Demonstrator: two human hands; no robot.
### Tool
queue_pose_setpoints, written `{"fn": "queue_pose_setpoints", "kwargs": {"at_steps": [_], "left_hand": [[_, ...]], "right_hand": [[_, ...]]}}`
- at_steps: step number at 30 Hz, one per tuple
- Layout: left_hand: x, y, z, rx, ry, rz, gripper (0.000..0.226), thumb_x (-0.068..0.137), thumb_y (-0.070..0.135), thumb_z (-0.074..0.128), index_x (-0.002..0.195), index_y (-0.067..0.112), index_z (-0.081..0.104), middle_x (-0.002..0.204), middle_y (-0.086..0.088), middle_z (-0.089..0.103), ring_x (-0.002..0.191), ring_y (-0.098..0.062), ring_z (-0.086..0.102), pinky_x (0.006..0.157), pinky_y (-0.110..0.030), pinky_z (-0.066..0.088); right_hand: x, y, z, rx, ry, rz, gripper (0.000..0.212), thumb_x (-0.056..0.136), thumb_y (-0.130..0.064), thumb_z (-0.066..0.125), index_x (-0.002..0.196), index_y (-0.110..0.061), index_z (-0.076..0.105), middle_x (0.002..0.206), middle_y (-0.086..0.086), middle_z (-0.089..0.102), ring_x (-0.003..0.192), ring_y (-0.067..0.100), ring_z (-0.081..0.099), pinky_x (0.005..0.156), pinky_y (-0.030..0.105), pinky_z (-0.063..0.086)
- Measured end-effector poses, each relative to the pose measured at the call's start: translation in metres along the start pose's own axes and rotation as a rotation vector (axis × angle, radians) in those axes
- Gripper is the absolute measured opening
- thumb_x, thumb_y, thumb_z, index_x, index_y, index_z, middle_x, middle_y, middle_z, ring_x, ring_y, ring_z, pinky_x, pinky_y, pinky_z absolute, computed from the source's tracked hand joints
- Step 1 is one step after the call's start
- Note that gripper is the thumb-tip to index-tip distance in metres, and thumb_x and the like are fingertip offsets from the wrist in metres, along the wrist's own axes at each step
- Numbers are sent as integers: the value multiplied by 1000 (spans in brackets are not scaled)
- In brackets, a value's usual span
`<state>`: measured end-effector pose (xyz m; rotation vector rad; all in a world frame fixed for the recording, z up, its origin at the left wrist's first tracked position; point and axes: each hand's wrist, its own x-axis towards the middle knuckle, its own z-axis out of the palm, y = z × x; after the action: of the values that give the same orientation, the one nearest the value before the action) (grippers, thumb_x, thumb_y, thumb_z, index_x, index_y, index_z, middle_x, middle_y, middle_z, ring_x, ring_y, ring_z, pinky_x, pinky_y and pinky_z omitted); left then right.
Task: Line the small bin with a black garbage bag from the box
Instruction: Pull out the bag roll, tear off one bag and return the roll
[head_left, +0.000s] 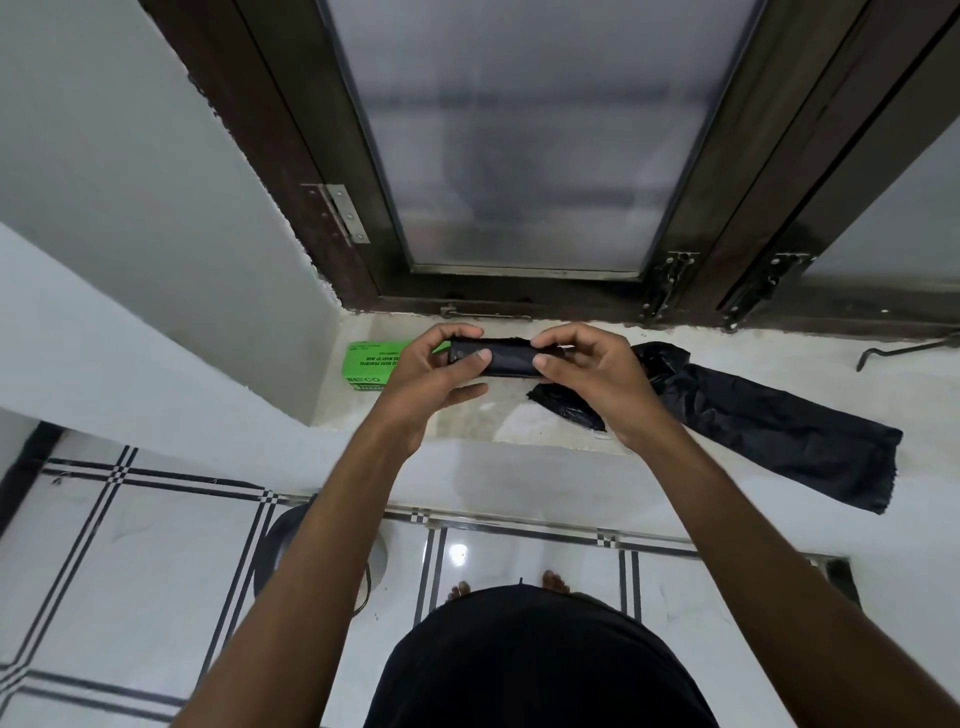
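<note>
Roll of black garbage bags (506, 357): was held level above the worktop (478, 415), between the two hands, just in front of the window frame.
Left hand (431, 371): gripped the roll's left end, thumb across its near face and fingers curled over the far side.
Right hand (587, 374): pinched the roll's right end between thumb and fingertips.
Green box (366, 366): lay flat on the worktop at far left, partly hidden behind the left hand, close to the side wall.
Loose black garbage bag (769, 421): lay crumpled on the worktop to the right of the hands, its near end hanging over the worktop's near edge.
Small bin (275, 551): stood on the tiled floor below the worktop, mostly hidden by the left forearm.
Open room: bare worktop showed beneath the hands, bounded by the wall at left and the frosted window (519, 130) at the far side.
</note>
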<state>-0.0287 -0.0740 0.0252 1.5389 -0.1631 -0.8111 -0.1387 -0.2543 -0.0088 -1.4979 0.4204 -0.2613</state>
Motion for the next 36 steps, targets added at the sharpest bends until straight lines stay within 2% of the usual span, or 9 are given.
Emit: {"fn": "queue_pose_setpoints", "kwargs": {"at_steps": [3, 6, 11, 16, 21, 24, 29, 32, 36], "left_hand": [[6, -3, -20, 187, 123, 133, 35, 85, 3, 73, 118, 12, 64, 109, -8, 69, 99, -14, 68, 83, -26, 58], [18, -13, -51, 615, 274, 338, 42, 80, 7, 79, 119, 13, 63, 118, -2, 67, 109, -15, 62, 96, -33, 52], [34, -40, -68, 1341, 128, 347, 81, 73, 33, 84, 144, 21, 47, 150, -7, 46, 144, -33, 32, 117, -55, 25], [35, -47, -63, 1368, 212, 444, 61, 71, 24, 84, 128, 24, 61, 125, -1, 65, 123, -28, 54, 109, -55, 32], [30, -52, -55, 1319, 260, 441, 60, 70, 29, 85, 125, 25, 63, 123, 0, 66, 119, -27, 57, 107, -56, 34], [28, -50, -54, 1313, 287, 432, 60, 70, 30, 85, 125, 24, 63, 123, -1, 66, 118, -28, 57, 106, -56, 36], [24, -44, -50, 1328, 295, 444, 61, 70, 34, 85, 125, 24, 61, 119, -3, 67, 110, -30, 61, 99, -50, 43], [21, -39, -35, 1263, 225, 487, 61, 68, 35, 86, 123, 20, 64, 110, -6, 69, 96, -30, 64, 81, -38, 48], [20, -39, -20, 1197, 201, 435, 56, 74, 35, 83, 123, 20, 62, 114, -3, 64, 99, -24, 60, 71, -28, 40]], "right_hand": [[0, 3, -2, -60, 22, 2, 16, 84, -7, 77, 100, -12, 76, 101, 3, 75, 97, 24, 72, 90, 36, 58], [-1, 8, -8, -163, -4, 4, 16, 84, -7, 77, 99, -12, 77, 96, 0, 76, 91, 16, 72, 84, 27, 57], [3, 21, 1, -260, -32, 33, 16, 84, -7, 77, 98, -15, 77, 95, 4, 76, 91, 20, 71, 83, 28, 57], [17, 24, 9, -315, 111, 33, 14, 85, -14, 77, 99, -16, 78, 99, -4, 75, 95, 12, 70, 93, 35, 57], [21, 29, 19, -305, 189, 11, 12, 83, -16, 78, 91, -24, 74, 105, -2, 64, 98, 19, 66, 94, 43, 55], [19, 31, 20, -231, 192, 12, 15, 81, -14, 79, 87, -24, 69, 100, 1, 69, 95, 25, 68, 89, 48, 57], [13, 22, 25, -148, 109, -21, 18, 84, -9, 77, 96, -17, 67, 111, 10, 64, 87, 23, 71, 76, 33, 59], [16, 29, 41, -126, 179, 9, 27, 81, -12, 80, 93, -22, 58, 100, 4, 57, 79, 21, 65, 67, 35, 54], [18, 35, 64, -190, 93, -27, 8, 93, -6, 65, 96, -13, 64, 93, 2, 70, 88, 14, 67, 79, 29, 54]]}}
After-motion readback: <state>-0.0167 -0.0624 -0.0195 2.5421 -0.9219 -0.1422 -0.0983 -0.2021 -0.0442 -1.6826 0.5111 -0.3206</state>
